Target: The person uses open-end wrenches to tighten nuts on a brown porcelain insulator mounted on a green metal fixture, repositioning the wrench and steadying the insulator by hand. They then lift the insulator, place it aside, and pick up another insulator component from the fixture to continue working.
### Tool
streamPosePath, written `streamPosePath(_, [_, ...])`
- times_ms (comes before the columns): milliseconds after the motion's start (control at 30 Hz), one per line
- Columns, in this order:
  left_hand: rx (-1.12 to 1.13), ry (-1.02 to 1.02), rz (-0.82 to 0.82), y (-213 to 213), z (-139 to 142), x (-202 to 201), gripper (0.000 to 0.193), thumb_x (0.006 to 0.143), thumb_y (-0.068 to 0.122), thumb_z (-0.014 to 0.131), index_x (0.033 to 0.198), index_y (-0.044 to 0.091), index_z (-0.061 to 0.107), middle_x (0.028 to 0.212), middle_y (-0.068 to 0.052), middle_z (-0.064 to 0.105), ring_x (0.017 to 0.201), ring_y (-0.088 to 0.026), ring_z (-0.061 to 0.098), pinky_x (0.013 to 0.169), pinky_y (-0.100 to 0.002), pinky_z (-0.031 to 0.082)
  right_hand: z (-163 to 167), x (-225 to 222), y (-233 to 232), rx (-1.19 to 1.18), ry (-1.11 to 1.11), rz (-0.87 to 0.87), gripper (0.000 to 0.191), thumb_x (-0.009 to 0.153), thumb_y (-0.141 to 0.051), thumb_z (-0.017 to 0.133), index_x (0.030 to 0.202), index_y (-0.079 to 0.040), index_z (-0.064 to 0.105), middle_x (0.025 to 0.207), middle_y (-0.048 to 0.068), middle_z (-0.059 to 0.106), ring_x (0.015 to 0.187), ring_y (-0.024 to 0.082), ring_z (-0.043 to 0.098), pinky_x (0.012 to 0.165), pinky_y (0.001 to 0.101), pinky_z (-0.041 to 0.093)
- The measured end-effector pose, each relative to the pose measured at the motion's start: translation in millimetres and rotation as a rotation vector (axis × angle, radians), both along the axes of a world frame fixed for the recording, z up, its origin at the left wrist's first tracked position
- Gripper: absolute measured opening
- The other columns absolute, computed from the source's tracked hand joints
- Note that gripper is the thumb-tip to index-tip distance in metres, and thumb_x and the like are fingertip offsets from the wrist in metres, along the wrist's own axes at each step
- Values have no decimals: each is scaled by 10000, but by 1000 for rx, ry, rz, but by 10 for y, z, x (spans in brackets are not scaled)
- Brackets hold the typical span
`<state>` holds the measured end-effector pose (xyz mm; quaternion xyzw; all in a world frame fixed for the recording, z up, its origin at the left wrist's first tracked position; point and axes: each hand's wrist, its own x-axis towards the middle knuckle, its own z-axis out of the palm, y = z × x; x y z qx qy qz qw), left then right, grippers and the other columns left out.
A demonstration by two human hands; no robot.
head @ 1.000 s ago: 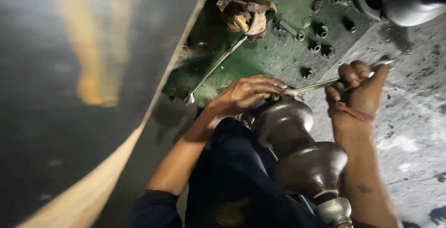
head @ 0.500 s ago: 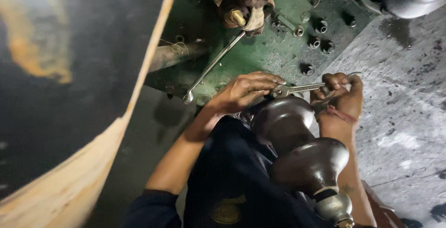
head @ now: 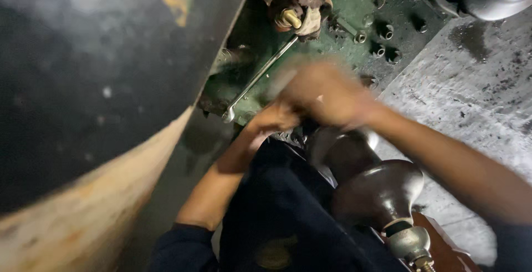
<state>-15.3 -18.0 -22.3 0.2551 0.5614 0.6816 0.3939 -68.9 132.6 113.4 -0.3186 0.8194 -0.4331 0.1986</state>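
Green-painted machine plate (head: 354,6), grimy and dotted with bolts, fills the top of my view, with rough grey concrete (head: 471,83) to the right. My right hand (head: 327,92) is a blur crossing above the dark metal bulbous housing (head: 377,186), so I cannot tell whether it is spread or gripping. My left hand (head: 274,119) sits just below it, touching the housing's upper end, fingers curled; what they pinch is hidden. A long wrench (head: 257,78) lies on the plate beside my left hand.

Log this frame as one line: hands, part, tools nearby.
left hand: at top of dark metal part | right hand: blurred, over same spot, grip unclear | long wrench: lying on green base
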Motion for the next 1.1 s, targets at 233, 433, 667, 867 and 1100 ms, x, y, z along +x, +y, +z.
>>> streamPosePath(233, [212,22,64,-27,94,-3,325,964,80,601,1271,8,680,1415,-150,639,1372,-325,572,1200,-430,437,671,-267,-706,131,-889,463,284,964,-323,623,1205,-197,704,1094,29,772,973,201,747,889,399,556])
streamPosePath(433, [92,153,72,-14,111,-32,300,967,79,644,1256,4,679,1422,-165,627,1368,-352,577,1169,-420,460,314,196,791,-754,-738,-1140,474,1084,-552,550,819,-173,446,750,-37,422,668,117,380,598,286,356])
streamPosePath(667, [17,44,35,-37,128,-6,365,920,-21,634,1274,32,703,1404,-147,660,1364,-318,599,1157,-396,490,-667,1260,1269,-1001,-951,-1663,426,1057,-565,482,801,-226,454,684,-73,376,536,101,292,482,267,264])
streamPosePath(867, [130,99,108,-27,-13,16,302,964,35,694,1266,30,692,1374,-138,668,1350,-323,625,1158,-396,519,-768,1234,1139,-1319,-1143,-1753,392,1165,-428,486,836,-221,432,771,-82,396,715,66,398,559,294,303])
streamPosePath(1100, [78,150,40,-54,-38,23,344,973,104,609,1294,10,687,1416,-161,657,1366,-348,598,1183,-438,460,-672,880,1047,-762,-957,-1467,421,1055,-606,436,844,-243,447,702,-70,379,558,74,357,480,249,275])
